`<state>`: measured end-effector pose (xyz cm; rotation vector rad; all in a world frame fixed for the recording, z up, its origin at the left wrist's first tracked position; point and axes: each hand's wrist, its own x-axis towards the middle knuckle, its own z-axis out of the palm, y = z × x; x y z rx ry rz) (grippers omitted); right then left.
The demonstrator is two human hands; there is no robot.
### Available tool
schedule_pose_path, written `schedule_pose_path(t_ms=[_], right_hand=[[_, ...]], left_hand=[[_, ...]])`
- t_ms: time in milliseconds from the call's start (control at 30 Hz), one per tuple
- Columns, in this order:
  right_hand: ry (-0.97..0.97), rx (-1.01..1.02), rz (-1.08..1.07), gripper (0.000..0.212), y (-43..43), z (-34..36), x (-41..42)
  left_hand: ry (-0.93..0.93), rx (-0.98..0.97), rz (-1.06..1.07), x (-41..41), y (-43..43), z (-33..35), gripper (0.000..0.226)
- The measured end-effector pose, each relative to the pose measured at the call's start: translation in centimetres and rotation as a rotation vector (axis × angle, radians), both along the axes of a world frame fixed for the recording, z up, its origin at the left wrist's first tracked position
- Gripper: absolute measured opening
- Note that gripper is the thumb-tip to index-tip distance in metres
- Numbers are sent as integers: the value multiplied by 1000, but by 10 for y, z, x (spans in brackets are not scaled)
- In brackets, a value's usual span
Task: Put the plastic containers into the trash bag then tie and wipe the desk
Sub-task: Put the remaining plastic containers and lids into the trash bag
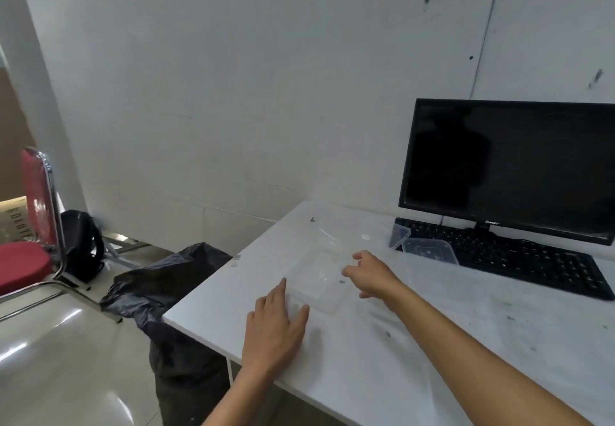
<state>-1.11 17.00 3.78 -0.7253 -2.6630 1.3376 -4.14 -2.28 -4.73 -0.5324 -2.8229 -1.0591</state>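
Note:
A clear rectangular plastic container [316, 279] lies on the white desk [449, 342] near its left corner. My left hand [276, 326] lies with straight fingers at the container's near edge, fingertips touching it. My right hand [369, 274] reaches over the container's right side with loosely bent fingers; whether it grips the rim is unclear. Two more clear containers [429, 249] rest on the left end of the keyboard. A black trash bag [166, 286] stands open on the floor against the desk's left edge.
A black monitor [509, 169] and black keyboard [519, 256] occupy the desk's back right. Dark smudges mark the desk surface. A red chair [30, 226] with a chrome frame and a black backpack [83, 246] are on the floor to the left.

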Motion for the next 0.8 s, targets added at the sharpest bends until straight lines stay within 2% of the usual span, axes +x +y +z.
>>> schedule_pose_path(t_ms=[133,200,333,433,533,700,800], right_hand=[[12,20,21,61,-11,-15,-19],[-4,4,34,60,-17,-24,-25],[-45,22,24,49,-21,-34,-27],[-48,4,30,53,-20,-31,-19],[-23,-20,43,56,-20,-20,-4],[1,-59,32,51,-12,3,30],[29,-38,77,55,-6,11,47]], left_hand=[[73,-122,-88,3,-1,1,64],[86,-81,-110,4,0,3,55],[142,211,-130,7,-2,5,21],[149,524,66,6,-6,4,8],[5,639,251,0,-8,11,22],[-190,391,104,0,-7,12,53],[-400,548,49,0,-8,26,64]])
